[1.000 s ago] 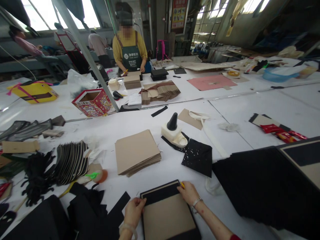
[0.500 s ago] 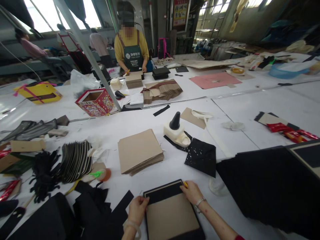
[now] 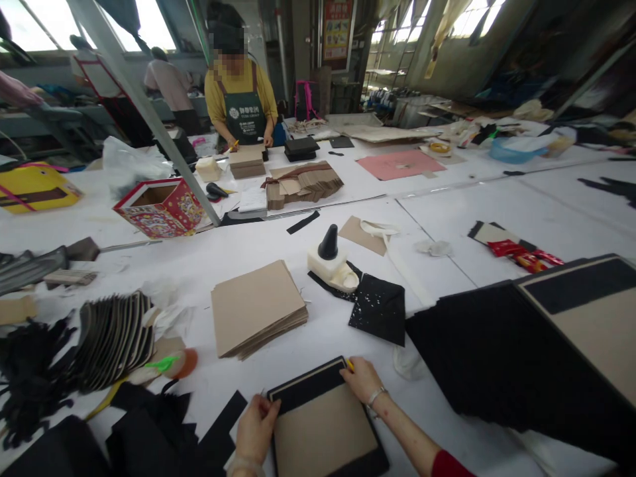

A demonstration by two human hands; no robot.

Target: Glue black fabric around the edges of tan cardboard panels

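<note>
board: a brown card panel (image 3: pixel 325 430) with black paper wrapped over its far edge is laid flat on the white counter (image 3: pixel 497 212), right at the near edge, so both hands can get at it

left hand (image 3: pixel 254 427): curled over the panel's far-left corner, fingers pinched on the black edge, looks like it's pinned there so the fold sits tight

right hand (image 3: pixel 362 379): pressed on the far-right corner, fingers mostly closed; something small and yellow (image 3: pixel 350 364) is tucked in the grip, can't be told what it is

card stack (image 3: pixel 256 317): piled just beyond the panel, kept within easy reach

glue pot (image 3: pixel 332 264): parked on a black scrap beyond the stack, probably so drips are caught

black sheet (image 3: pixel 497 358): spread out to the right, well clear of the panel

co-worker (image 3: pixel 241 99): busy at the far counter, hands on a separate pile
</note>
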